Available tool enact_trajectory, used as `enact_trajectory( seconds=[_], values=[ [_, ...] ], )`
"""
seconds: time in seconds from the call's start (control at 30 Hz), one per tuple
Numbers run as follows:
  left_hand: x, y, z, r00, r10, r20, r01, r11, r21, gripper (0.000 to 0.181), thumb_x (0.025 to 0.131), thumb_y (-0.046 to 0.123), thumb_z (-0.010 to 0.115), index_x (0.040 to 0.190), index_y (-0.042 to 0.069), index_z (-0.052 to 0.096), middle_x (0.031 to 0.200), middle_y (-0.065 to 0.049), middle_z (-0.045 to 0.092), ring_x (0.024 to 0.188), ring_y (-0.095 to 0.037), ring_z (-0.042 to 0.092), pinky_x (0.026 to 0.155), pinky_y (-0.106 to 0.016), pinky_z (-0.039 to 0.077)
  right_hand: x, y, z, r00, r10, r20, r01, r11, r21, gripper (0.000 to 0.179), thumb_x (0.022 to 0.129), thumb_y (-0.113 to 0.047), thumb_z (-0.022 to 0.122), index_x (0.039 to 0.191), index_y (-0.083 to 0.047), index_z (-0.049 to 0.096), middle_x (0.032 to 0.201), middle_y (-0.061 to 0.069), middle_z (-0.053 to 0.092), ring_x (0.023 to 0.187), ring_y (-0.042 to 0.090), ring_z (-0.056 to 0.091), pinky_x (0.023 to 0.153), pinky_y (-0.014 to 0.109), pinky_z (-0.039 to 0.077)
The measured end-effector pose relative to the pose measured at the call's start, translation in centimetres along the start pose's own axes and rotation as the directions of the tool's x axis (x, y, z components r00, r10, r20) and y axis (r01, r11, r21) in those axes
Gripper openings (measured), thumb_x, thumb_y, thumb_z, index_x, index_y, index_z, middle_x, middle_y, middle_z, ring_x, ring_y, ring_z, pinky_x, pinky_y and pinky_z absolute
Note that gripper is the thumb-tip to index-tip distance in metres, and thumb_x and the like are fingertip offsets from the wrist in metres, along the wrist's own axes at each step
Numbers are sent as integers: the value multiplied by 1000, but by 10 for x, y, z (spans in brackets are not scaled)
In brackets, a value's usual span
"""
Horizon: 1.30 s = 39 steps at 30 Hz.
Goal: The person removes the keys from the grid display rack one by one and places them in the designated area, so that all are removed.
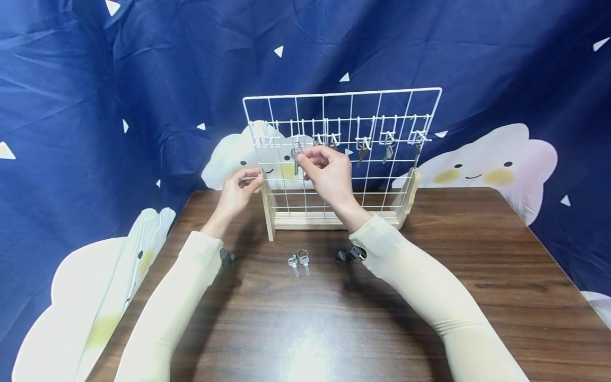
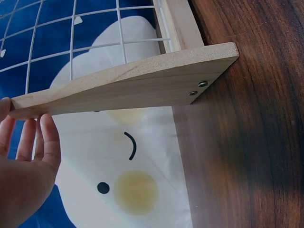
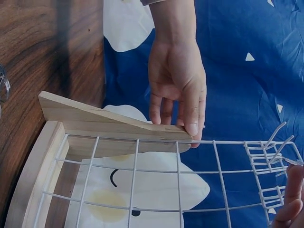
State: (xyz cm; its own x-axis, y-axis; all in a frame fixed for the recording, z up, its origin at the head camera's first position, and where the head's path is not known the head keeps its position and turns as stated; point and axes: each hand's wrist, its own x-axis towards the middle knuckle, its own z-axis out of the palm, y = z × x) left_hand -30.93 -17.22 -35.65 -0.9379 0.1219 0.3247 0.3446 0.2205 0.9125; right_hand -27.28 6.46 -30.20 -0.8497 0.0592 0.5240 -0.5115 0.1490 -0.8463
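Note:
My left hand (image 1: pixel 241 191) grips the upper end of the left wooden upright (image 1: pixel 268 212) of a white wire grid rack (image 1: pixel 323 96). In the left wrist view, the thumb is on one side of that wood and the fingers are on the other. Between thumb and fingertips, my right hand (image 1: pixel 331 172) pinches a silver key (image 1: pixel 295 157) with a ring at its top, right by the hooks on the rack's left part. The right wrist view catches only the fingers (image 3: pixel 292 190) of this hand and a bit of the key beside white hooks (image 3: pixel 273 142).
Other keys (image 1: pixel 363 151) hang from white hooks farther right on the grid, some partly behind my right hand. On the brown wooden table (image 1: pixel 305 313), two silver keys (image 1: pixel 304 260) with rings lie before the rack. A blue curtain (image 1: pixel 181 63) with cloud prints hangs behind.

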Motion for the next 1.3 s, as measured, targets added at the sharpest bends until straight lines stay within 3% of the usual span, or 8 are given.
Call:
enact_trajectory(
  seconds=[0.17, 0.37, 0.47, 0.73, 0.87, 1.03, 1.3],
  values=[
    [-1, 2, 0, 1000, -7, -2, 7, 1000, 13, 35, 95, 5, 65, 126, -11, 59, 127, -31, 62, 98, -26, 69, 79, -16, 62, -2, -3, -2, 1000, 8, 14, -8, 1000, 3, 18, 88, -21, 76, 97, -5, 75, 80, 10, 76, 56, 22, 66, 45, 17, 50],
    [-1, 2, 0, 1000, -3, -4, 3, 1000, 24, 35, 95, 6, 65, 126, -11, 60, 127, -30, 62, 97, -24, 69, 79, -15, 62, -9, -3, -4, 999, 17, 32, -17, 1000, 6, 18, 88, -22, 76, 96, -6, 75, 77, 7, 76, 55, 19, 66, 44, 17, 49],
    [-1, 2, 0, 1000, -7, -3, 7, 1000, 30, 36, 96, 6, 65, 127, -10, 59, 128, -30, 61, 99, -26, 68, 80, -15, 62, -12, -2, -5, 998, 37, 44, -38, 999, 3, 19, 88, -23, 76, 97, -6, 75, 78, 8, 76, 57, 26, 67, 46, 19, 51],
    [0, 2, 0, 1000, -12, -3, 12, 1000, 22, 35, 95, 6, 65, 126, -10, 59, 127, -30, 62, 99, -25, 68, 80, -16, 62, -21, 5, -11, 995, 79, 66, -78, 997, -27, 20, 87, -25, 78, 95, -7, 75, 72, -1, 75, 54, 9, 64, 49, 18, 51],
    [0, 2, 0, 1000, -11, -2, 11, 1000, 16, 35, 95, 6, 65, 126, -11, 59, 127, -30, 62, 97, -21, 68, 80, -16, 62, -26, 12, -14, 992, 107, 74, -105, 994, -26, 20, 86, -24, 78, 95, -6, 75, 78, 8, 77, 55, 8, 65, 53, 18, 55],
    [0, 3, 0, 1000, -10, 0, 10, 1000, 19, 36, 95, 6, 65, 127, -11, 59, 127, -31, 62, 97, -21, 68, 79, -16, 62, -32, 21, -18, 991, 114, 76, -110, 992, -61, 16, 87, -21, 78, 94, -6, 76, 80, 18, 76, 56, 8, 65, 51, 15, 51],
    [0, 2, 0, 1000, -13, -1, 13, 1000, 27, 35, 96, 6, 65, 127, -10, 59, 127, -30, 62, 105, -40, 66, 79, -16, 62, -43, 35, -24, 980, 171, 105, -165, 985, -56, 16, 87, -17, 77, 95, -4, 75, 84, 22, 75, 51, 8, 63, 49, 16, 52]
  ],
)
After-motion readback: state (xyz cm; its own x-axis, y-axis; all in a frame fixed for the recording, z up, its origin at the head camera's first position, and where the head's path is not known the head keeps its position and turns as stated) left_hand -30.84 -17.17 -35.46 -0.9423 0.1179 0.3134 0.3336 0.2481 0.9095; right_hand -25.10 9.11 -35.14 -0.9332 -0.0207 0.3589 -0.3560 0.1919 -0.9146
